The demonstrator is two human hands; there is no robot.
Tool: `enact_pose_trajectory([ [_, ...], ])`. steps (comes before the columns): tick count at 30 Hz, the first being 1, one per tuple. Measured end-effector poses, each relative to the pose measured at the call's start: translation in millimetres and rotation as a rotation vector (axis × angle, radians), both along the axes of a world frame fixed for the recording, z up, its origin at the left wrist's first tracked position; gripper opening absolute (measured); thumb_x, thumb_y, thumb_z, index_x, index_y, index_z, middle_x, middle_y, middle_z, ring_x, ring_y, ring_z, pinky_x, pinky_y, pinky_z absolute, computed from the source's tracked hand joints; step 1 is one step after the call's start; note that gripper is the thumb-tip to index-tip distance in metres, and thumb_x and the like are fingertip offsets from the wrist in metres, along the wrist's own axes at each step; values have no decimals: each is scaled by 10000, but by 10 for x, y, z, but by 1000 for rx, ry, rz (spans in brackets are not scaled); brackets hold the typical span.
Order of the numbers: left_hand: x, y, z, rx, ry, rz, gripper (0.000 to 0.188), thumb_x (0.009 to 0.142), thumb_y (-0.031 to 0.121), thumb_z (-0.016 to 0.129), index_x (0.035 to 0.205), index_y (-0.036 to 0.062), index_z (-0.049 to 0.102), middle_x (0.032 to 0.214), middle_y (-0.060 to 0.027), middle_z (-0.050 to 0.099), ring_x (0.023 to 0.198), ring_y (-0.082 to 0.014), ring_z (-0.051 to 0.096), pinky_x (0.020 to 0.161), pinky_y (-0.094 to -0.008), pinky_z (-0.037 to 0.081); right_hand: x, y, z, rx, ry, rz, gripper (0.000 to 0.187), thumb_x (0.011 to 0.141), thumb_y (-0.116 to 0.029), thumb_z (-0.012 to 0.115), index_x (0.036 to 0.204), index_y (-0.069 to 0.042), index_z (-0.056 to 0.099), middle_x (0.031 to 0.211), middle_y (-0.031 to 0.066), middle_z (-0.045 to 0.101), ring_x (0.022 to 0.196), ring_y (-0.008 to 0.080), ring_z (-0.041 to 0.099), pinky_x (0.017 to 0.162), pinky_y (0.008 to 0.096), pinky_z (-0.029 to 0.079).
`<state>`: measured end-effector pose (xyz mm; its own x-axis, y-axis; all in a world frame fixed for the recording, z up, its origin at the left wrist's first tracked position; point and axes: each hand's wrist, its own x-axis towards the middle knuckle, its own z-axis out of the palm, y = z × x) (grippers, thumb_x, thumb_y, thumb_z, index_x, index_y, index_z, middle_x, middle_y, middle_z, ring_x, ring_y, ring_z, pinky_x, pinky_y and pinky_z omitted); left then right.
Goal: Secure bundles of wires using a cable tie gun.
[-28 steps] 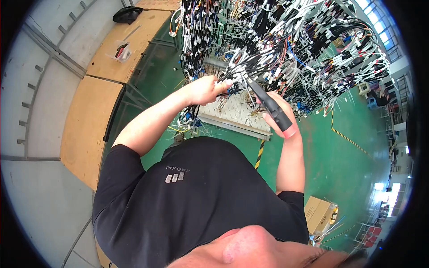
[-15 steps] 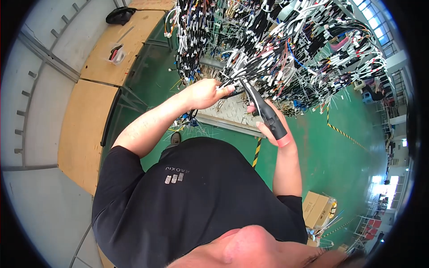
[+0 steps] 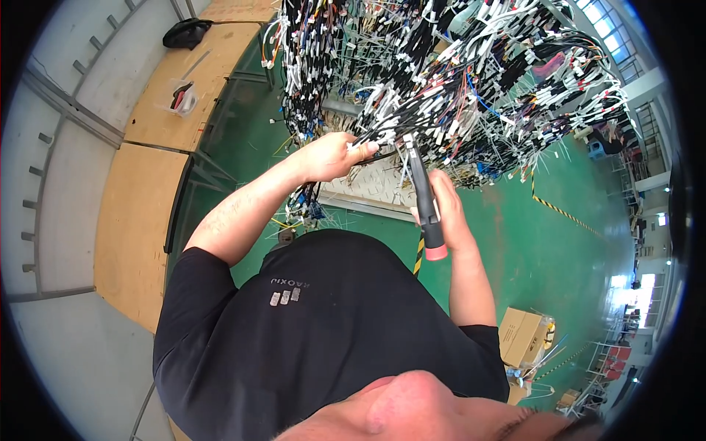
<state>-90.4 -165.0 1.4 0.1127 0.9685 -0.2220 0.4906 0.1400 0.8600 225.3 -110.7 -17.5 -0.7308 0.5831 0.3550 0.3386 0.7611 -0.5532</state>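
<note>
My left hand [image 3: 331, 156] is closed around a bundle of black cables [image 3: 382, 131], thumb pressed over it. The bundle runs into a dense hanging mass of wire harnesses [image 3: 456, 95] with white connectors. In my right hand [image 3: 450, 209] is a black cable tie gun [image 3: 422, 191] with a pinkish-red end cap. Its metal nose points up at the bundle, just right of my left hand. The gun's body partly hides my right fingers, and whether the nose touches the cables is hard to make out.
A pale board [image 3: 368, 192] strewn with clipped ties lies under the harnesses. Wooden tables [image 3: 140, 213] line the left, bearing a clear plastic tray [image 3: 180, 99] and a black bag [image 3: 185, 34]. A cardboard box [image 3: 521, 338] sits on the green floor [image 3: 529, 250] at lower right.
The cable tie gun has swung more upright, its red end shifting left and down. My right hand has turned with it. My left hand keeps its hold on the cables.
</note>
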Motion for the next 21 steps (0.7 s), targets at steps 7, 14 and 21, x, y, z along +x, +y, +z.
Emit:
enact_pose_trajectory([
  [7,-158,32,-75,30,-163,45,415,1068,448,698,1159,49,764,707,22,637,636,-63,550,603,-300,473,-25,-106,-199,185,33,-156,487,765,-106,802,1202,16,626,1145,176,628,1104,399,646,1024,452,531],
  [14,-237,-8,-61,133,-140,172,403,1044,389,735,1221,27,719,717,-28,722,513,-72,575,517,-294,486,-139,-87,-45,-528,267,18,492,901,-134,776,1366,-19,665,1154,79,711,1099,223,680,999,373,521],
  [21,-482,67,52,66,-287,107,382,1107,389,643,1167,15,693,704,-17,694,513,-77,595,475,-261,479,-360,-45,-159,-762,349,97,561,913,-167,775,1429,-2,630,1208,76,720,1188,204,653,1102,404,476],
])
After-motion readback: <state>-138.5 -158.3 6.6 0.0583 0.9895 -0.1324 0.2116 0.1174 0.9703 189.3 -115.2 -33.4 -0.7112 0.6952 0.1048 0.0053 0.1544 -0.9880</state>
